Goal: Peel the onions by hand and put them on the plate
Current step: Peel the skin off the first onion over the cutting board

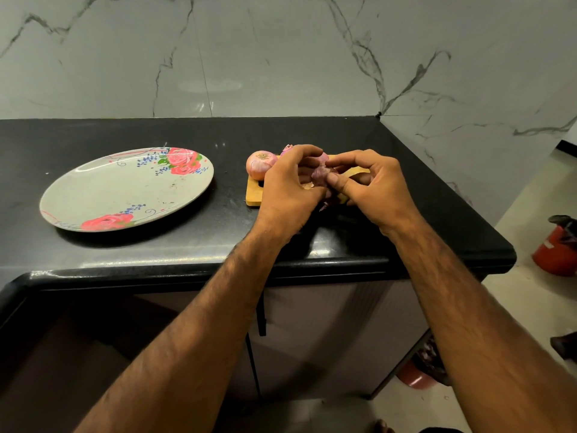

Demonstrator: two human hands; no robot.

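I see both hands meeting over a small wooden board [253, 195] on the right part of the black bench [218, 242]. Left hand [288, 190] curls round a purple onion [320, 175], fingers wrapped over its top. Right hand [373, 185] pinches a flap of skin on that onion between thumb and forefinger, other fingers curled. The onion is held between the hands, just above the board; I cannot tell if it touches it. Second onion [261, 165], pinkish skin on, sits on the board's far-left corner, just beside the left knuckles. Purple skin scrap [324, 206] lies under the hands at the board's near edge. Floral plate [118, 195] lies flat on the bench, well to the left of the board. Red bucket [554, 256] stands on the floor, far right.
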